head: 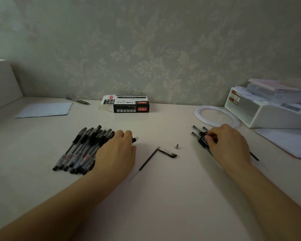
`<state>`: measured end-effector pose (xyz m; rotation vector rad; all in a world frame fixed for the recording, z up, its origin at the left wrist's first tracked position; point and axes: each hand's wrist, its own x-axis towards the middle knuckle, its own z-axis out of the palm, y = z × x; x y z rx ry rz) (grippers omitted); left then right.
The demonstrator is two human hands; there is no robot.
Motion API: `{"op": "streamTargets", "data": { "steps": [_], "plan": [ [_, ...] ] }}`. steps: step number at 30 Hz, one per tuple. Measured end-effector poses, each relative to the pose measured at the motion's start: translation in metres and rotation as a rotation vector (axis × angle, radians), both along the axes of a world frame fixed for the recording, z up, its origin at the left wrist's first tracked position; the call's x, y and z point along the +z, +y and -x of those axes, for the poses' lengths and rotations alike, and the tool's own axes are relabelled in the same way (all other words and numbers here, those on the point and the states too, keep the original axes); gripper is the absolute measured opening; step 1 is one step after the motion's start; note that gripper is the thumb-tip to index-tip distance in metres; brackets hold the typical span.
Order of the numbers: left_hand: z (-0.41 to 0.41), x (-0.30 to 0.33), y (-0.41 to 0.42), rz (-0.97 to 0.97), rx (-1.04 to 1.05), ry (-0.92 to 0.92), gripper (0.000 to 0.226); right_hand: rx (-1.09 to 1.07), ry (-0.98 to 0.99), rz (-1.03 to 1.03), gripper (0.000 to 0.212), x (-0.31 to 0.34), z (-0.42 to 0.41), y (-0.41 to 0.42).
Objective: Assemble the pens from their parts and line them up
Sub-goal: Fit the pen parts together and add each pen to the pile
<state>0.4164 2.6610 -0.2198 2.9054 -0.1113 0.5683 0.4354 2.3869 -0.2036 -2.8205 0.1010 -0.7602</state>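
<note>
A person's left hand (117, 150) lies flat, fingers straight, on a heap of capped pens (82, 150) (too overlapped to count). The right hand (228, 143) pinches a pen from a smaller cluster (199, 134). On the open table (163, 197) between them lie one refill (147, 161), one cap (168, 153) and one tip (177, 146).
</note>
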Motion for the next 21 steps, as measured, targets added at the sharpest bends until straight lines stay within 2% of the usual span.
{"op": "streamTargets", "data": {
  "steps": [4, 6, 9, 13, 18, 21],
  "plan": [
    [0.000, 0.002, 0.001, 0.017, 0.013, -0.027, 0.020, 0.219, -0.259, -0.058, 0.010, 0.007, 0.006, 0.018],
    [0.000, 0.004, 0.003, 0.049, 0.020, -0.067, 0.021, 0.346, -0.317, -0.066, 0.007, 0.006, 0.012, 0.034],
    [0.000, 0.008, 0.003, 0.086, -0.050, -0.132, 0.024, 0.461, -0.293, -0.065, 0.007, -0.002, 0.017, 0.051],
    [0.007, 0.007, -0.005, 0.126, -0.245, -0.017, 0.040, 0.515, -0.247, -0.092, 0.009, -0.007, 0.015, 0.054],
    [0.010, 0.005, -0.011, 0.079, -0.281, 0.081, 0.025, 0.511, -0.240, -0.147, 0.010, -0.008, 0.014, 0.052],
    [0.010, 0.005, -0.013, 0.036, -0.268, 0.079, 0.022, 0.511, -0.239, -0.138, 0.010, -0.008, 0.015, 0.053]
  ]
}}
